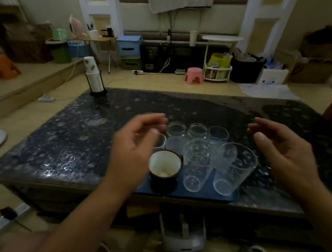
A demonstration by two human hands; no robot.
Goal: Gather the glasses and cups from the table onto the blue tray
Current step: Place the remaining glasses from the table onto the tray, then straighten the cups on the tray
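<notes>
Left hand hangs loose and blurry over the blue tray's left side, holding nothing. Right below it sits the dark mug, upright, mouth up. Then two tall clear cups, upright, small glasses behind. All sit at the table's near edge. Right hand, fingers relaxed, hovers off the tray's right side.

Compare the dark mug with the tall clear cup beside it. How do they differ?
The dark mug is opaque, white inside; the tall clear cup is see-through. The mug is shorter and wider, the cup taller and tapered. Both stand upright and empty on the blue tray.
</notes>
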